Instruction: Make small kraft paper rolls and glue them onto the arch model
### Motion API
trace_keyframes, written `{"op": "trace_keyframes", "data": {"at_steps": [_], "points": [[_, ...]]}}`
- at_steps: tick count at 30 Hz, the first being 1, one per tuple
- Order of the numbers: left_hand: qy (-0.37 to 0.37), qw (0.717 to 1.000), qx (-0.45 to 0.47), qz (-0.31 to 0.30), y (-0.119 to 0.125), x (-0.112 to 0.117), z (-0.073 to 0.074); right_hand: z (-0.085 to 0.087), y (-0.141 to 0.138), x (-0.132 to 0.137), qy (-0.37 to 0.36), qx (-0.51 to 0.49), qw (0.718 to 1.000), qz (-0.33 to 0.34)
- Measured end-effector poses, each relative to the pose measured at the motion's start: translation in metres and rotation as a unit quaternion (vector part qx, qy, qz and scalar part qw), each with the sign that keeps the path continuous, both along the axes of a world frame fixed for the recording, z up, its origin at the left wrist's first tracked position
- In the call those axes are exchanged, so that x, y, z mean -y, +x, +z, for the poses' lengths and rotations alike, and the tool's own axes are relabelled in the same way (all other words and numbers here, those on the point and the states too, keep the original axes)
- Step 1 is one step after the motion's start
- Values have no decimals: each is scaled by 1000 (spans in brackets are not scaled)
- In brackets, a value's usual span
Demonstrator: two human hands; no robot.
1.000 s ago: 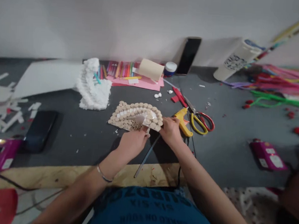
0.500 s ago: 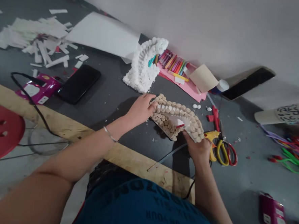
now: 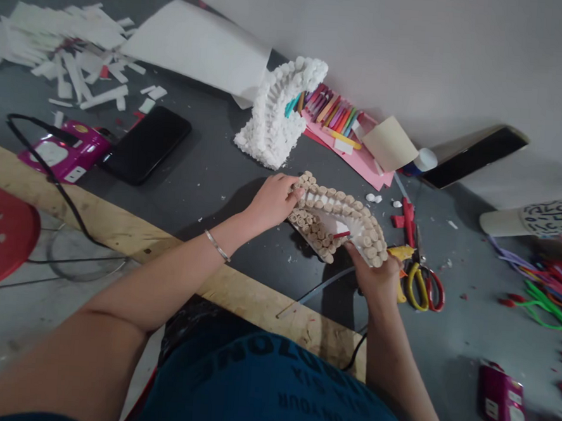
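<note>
Both hands hold a curved craft piece covered with small tan paper rolls, with a flat base and a white inner face. My left hand is closed on its left end, fingertips on the rolls. At the lower right, my right hand grips the curved end, thumb against the inner side; its other fingers are hidden behind. A small red strip shows inside the curve. Behind stands a similar curved piece in white. Just past my right hand lie a yellow glue gun and scissors.
White paper strips and a white sheet lie at the left, near a black phone and a purple power strip. Coloured pens rest on pink paper. Pipe cleaners lie at the right.
The view has shifted slightly. Both hands keep their hold on the tan craft piece, which stays nearly in the same pose.
</note>
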State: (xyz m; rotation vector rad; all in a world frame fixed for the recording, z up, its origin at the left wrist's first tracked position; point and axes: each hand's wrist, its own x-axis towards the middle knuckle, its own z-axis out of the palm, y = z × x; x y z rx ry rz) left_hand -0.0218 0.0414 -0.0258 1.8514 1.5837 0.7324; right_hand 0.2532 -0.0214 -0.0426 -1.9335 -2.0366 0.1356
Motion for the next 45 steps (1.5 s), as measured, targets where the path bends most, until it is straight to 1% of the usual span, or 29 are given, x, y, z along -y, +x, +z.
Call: {"op": "trace_keyframes", "data": {"at_steps": [5, 10, 16, 19, 21, 25, 27, 32, 36, 40, 43, 45], "points": [[0, 999, 31, -23, 1, -7, -4, -4, 3, 1, -2, 26, 1000, -15], [-10, 999, 30, -43, 3, -4, -4, -6, -1, 0, 35, 25, 999, 8], [-3, 999, 26, -41, 5, -3, -7, -10, 0, 0, 57, 14, 998, 31], [3, 999, 23, -39, 6, -4, -8, -12, 2, -1, 60, 18, 998, 27], [6, 999, 22, -37, 5, -4, -7, -12, 2, -2, 49, 34, 998, 24], [-2, 999, 26, -31, 3, -4, -7, -8, 4, -2, 13, 76, 997, 23], [-1, 999, 27, -25, 2, -5, -8, -6, 3, -1, 9, 84, 996, 14], [23, 999, 18, -14, 3, -7, -11, -5, -1, -1, -4, 88, 996, 16], [25, 1000, 11, -14, 3, -8, -11, -1, -8, -3, -16, 79, 996, 23], [20, 999, 47, -8, -2, -12, -16, 7, -11, -1, -19, 70, 997, 7], [34, 996, 81, 13, -8, -16, -19, 17, -13, 7, -27, 58, 998, -6], [28, 995, 85, 35, -12, -19, -17, 23, -16, 12, -32, 44, 998, -14]]}}
